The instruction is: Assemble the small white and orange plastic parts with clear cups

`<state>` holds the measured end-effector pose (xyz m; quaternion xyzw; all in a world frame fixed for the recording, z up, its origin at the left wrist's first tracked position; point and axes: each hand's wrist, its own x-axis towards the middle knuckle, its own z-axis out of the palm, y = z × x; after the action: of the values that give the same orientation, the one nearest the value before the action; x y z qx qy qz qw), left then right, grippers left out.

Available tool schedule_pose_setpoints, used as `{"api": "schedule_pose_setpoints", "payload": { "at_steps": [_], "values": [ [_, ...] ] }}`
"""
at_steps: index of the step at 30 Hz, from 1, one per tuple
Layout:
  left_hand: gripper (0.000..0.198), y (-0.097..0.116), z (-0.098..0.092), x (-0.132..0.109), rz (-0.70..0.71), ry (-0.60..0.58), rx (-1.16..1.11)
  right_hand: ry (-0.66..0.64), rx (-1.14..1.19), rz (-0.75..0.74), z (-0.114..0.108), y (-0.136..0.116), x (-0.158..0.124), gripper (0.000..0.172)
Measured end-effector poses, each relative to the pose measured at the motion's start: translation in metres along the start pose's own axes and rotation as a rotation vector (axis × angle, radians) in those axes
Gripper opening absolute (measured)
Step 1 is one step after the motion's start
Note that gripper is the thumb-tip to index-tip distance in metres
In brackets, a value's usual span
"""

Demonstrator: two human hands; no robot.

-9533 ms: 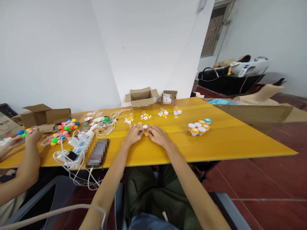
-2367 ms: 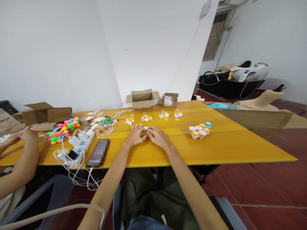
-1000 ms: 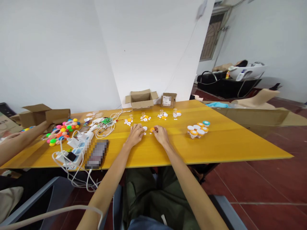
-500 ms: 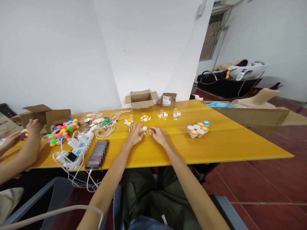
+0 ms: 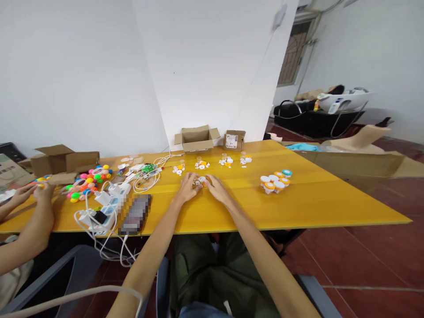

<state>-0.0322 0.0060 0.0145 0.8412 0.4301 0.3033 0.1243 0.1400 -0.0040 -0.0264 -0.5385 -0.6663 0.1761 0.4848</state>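
Observation:
My left hand (image 5: 187, 187) and my right hand (image 5: 215, 187) rest on the yellow table (image 5: 298, 203) with fingertips meeting around small parts: a white cap (image 5: 202, 179) and tiny dice-like pieces. The fingers of both hands are curled in a pinch over these pieces, and what exactly each grips is too small to make out. Beyond them lie several little piles of white and orange parts (image 5: 201, 164). A cluster of small jars with white, orange and teal lids (image 5: 274, 180) stands to the right.
Two open cardboard boxes (image 5: 196, 138) sit by the wall. A power strip with white cables (image 5: 106, 207) and a dark phone (image 5: 135, 214) lie at my left. Another person's hands (image 5: 29, 194) work beside colourful balls (image 5: 86, 181) at far left.
My hands, apart one second ago with an orange piece between them, have come back together over the small parts. The other person's hands have shifted near the coloured balls.

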Motion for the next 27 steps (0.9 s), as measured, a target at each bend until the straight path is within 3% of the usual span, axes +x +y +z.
{"api": "schedule_pose_setpoints", "payload": {
  "at_steps": [12, 19, 27],
  "values": [
    [0.031, 0.000, 0.001, 0.006, -0.035, 0.087, -0.239, -0.032, 0.089, 0.017, 0.008, 0.001, 0.010, 0.025],
    [0.030, -0.001, 0.001, 0.007, -0.097, 0.034, -0.442, -0.053, 0.048, 0.003, 0.015, -0.002, 0.013, 0.022],
    [0.034, -0.009, 0.005, 0.010, -0.216, 0.070, -0.571, -0.089, 0.037, 0.026, 0.013, -0.011, 0.013, 0.026]
  ]
}}
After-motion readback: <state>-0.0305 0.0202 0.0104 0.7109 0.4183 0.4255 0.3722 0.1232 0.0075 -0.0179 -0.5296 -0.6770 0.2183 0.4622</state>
